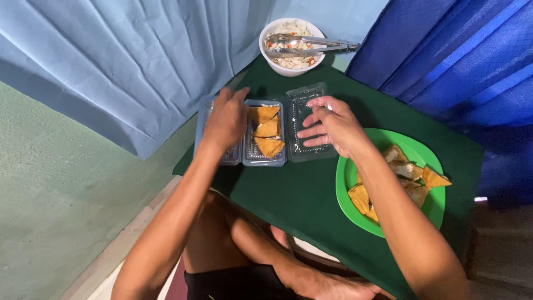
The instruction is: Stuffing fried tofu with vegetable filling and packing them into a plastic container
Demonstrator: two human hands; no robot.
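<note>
A clear plastic hinged container (265, 158) lies on the dark green table (294, 194), with three fried triangular pieces (266, 131) in its middle compartment. My left hand (225, 119) rests flat on the container's left section, fingers spread. Over the open right lid (306, 105), my right hand (332, 125) hovers or touches with fingers loosely curled, holding nothing that I can see. A green plate (347, 172) with several more fried triangles (408, 178) sits to the right, partly hidden by my right forearm.
A white bowl (290, 68) of shredded salad stands at the table's far edge, with metal tongs (313, 44) lying across it. Light blue cloth hangs at the left, dark blue cloth at the right. My knees are under the table's near edge.
</note>
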